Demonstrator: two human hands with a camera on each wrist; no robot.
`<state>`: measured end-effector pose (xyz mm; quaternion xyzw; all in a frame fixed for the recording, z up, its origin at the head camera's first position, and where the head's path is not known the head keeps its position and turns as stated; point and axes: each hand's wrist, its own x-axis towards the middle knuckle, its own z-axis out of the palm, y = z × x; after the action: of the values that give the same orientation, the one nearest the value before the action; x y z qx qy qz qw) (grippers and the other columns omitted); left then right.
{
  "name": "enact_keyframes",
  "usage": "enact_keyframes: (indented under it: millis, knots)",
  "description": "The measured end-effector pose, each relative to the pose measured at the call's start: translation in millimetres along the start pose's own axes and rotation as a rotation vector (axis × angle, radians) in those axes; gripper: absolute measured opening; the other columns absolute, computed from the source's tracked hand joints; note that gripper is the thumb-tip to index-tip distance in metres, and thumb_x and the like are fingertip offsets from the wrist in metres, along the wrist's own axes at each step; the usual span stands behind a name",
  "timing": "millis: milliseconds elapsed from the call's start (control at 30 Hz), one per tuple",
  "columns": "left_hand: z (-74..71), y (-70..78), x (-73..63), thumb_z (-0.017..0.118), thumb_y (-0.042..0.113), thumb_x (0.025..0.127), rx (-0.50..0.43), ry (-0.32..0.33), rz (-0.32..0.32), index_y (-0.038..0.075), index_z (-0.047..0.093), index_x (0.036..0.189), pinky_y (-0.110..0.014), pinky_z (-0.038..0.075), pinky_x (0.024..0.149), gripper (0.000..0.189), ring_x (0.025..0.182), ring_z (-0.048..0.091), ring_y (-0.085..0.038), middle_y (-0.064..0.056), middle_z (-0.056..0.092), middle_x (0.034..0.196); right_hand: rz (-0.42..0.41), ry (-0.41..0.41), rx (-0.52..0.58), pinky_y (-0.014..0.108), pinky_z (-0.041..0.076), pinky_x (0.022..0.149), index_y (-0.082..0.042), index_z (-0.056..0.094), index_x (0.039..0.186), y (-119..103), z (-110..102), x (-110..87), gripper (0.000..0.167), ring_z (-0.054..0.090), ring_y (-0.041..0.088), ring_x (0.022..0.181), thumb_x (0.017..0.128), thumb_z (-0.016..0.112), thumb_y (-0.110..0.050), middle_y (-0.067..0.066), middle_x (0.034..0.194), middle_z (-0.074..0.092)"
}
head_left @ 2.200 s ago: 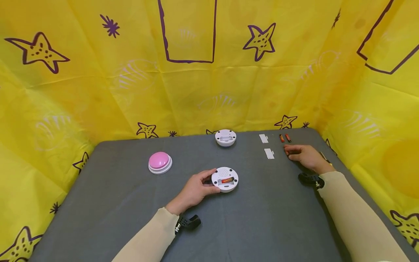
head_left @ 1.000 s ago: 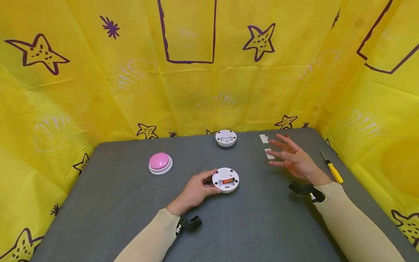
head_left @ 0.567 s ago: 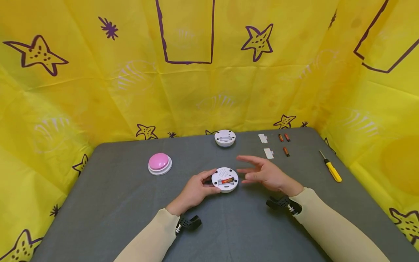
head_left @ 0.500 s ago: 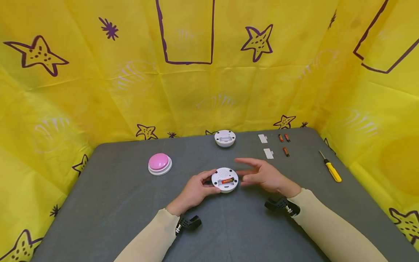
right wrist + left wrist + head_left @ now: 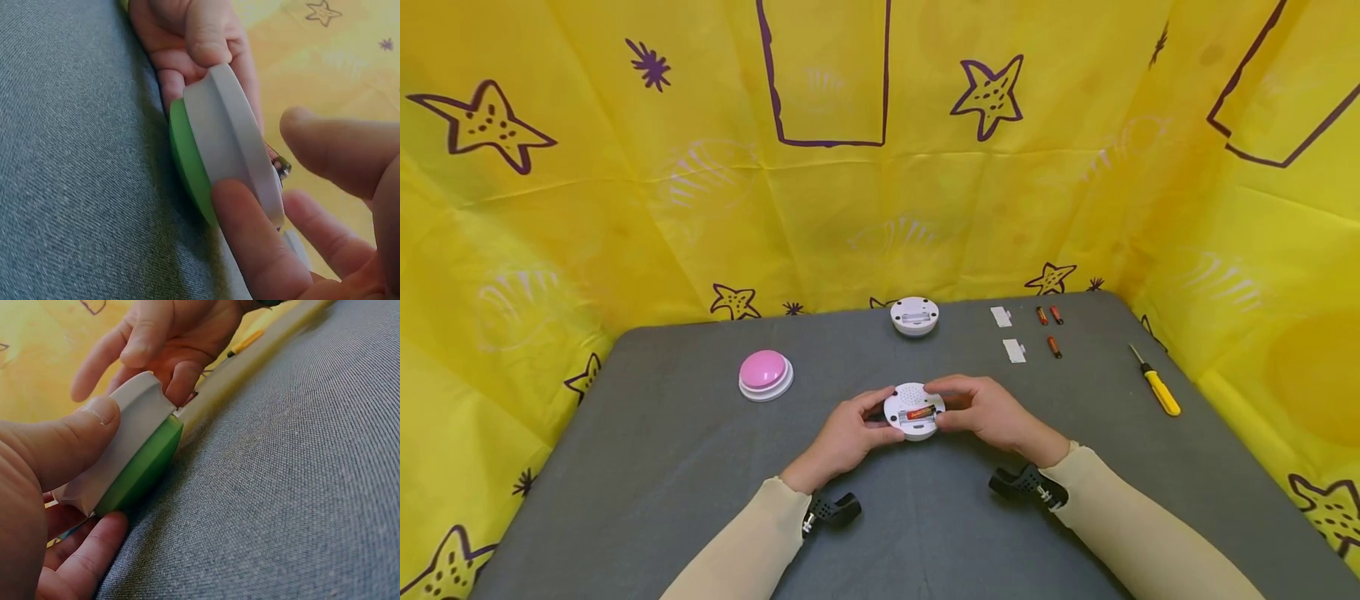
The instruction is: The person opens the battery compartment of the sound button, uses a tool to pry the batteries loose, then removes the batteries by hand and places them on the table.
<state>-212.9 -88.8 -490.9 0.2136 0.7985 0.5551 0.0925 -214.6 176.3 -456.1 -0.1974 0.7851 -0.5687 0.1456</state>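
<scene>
A white, round push-button buzzer [image 5: 914,394] lies upside down in front of me, its green dome [image 5: 145,465] facing the table. My left hand [image 5: 842,435] grips its left side, thumb on the near rim. An orange and black battery [image 5: 921,412] sits slanted in the uncovered battery slot, one end sticking up above the base in the right wrist view. My right hand [image 5: 992,414] is at the right side of the buzzer. One of its fingers rests against the white wall [image 5: 219,147], while the thumb [image 5: 325,147] is held apart from the base.
A pink-topped buzzer [image 5: 763,371] stands at the left. Farther back lies another upturned white buzzer [image 5: 914,318] with its slot uncovered. On the right are two white battery covers [image 5: 1014,351], three loose batteries [image 5: 1054,347] and a yellow screwdriver [image 5: 1161,391]. Yellow cloth [image 5: 820,225] borders the table.
My right hand has come from the loose batteries at the back right, leftward to the buzzer's right side. My left hand keeps hold of the buzzer, and the battery in it stays slanted.
</scene>
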Motion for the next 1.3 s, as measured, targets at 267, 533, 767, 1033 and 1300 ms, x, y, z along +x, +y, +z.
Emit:
enact_keyframes:
  millis: [267,533,767,1033,1300]
  knots:
    - [-1.7,0.9,-0.3,0.085,0.027,0.081,0.021,-0.001,-0.011,0.008,0.052,0.146,-0.031,0.051,0.092,0.075,0.116,0.059,-0.016,-0.006,0.057,0.138,0.002,0.083,-0.165,0.042,0.051,0.093,-0.017,0.074,0.121,-3.0,7.9,-0.3,0.034,0.058,0.024,0.118,0.087,0.079,-0.016,-0.001,0.128,0.063]
    - [-1.7,2.5,0.4,0.085,0.032,0.081,0.033,-0.010,-0.008,0.010,0.052,0.146,-0.028,0.052,0.090,0.076,0.113,0.060,-0.014,-0.003,0.055,0.140,-0.034,0.141,-0.307,0.035,0.052,0.084,-0.018,0.079,0.109,-5.3,13.6,0.3,0.023,0.057,0.021,0.115,0.087,0.078,-0.012,-0.007,0.117,0.066]
    - [-0.9,2.0,-0.3,0.085,0.027,0.081,0.027,-0.008,0.017,0.008,0.052,0.146,-0.032,0.052,0.091,0.075,0.114,0.061,-0.018,-0.007,0.055,0.140,-0.116,0.183,-0.388,0.033,0.052,0.079,-0.018,0.081,0.099,-2.7,17.1,-0.5,0.014,0.061,0.017,0.100,0.088,0.077,-0.009,-0.011,0.101,0.067]
    - [-0.8,15.1,-2.8,0.082,0.015,0.084,0.015,-0.014,0.022,0.000,0.049,0.145,-0.042,0.051,0.093,0.071,0.116,0.060,-0.026,-0.015,0.053,0.141,-0.175,0.224,-0.398,0.035,0.052,0.083,-0.015,0.081,0.094,-2.7,19.6,-0.9,0.013,0.062,0.014,0.096,0.088,0.076,-0.005,-0.013,0.095,0.067]
    - [0.6,4.1,0.0,0.084,0.024,0.082,0.019,-0.008,0.022,0.004,0.050,0.146,-0.028,0.052,0.090,0.074,0.112,0.062,-0.016,-0.009,0.055,0.140,-0.062,0.270,-0.246,0.033,0.053,0.080,-0.013,0.078,0.101,2.1,12.8,0.6,0.011,0.062,0.017,0.092,0.092,0.072,-0.009,-0.005,0.098,0.070]
